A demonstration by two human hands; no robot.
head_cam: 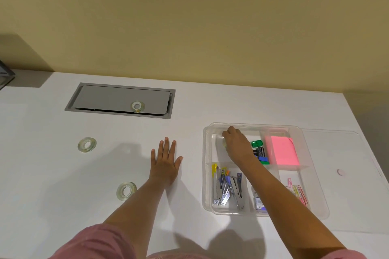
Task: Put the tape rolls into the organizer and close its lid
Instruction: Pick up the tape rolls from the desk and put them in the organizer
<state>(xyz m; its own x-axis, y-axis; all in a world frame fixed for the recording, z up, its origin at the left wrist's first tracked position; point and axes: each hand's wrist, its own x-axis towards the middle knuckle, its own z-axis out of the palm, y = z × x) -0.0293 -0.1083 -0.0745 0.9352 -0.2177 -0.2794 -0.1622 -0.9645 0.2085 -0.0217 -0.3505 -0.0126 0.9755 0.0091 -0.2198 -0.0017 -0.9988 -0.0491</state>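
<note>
A clear plastic organizer [207, 185] stands on the white table at the right. My right hand [237, 145] is inside its far left compartment, fingers curled around a clear tape roll [224, 143] that is mostly hidden under the hand. My left hand [166, 162] lies flat and open on the table, left of the organizer. Three clear tape rolls remain outside: one [87, 144] at the left, one [126, 190] near my left forearm, one [138, 106] on the grey hatch. The clear lid [345, 185] lies flat to the right of the organizer.
A grey recessed cable hatch [105, 99] sits in the table at the back. The organizer also holds pink sticky notes [282, 150], binder clips [261, 153], metal staplers or clips [227, 189] and coloured paper clips [299, 191]. A dark object [5, 75] is at the far left edge.
</note>
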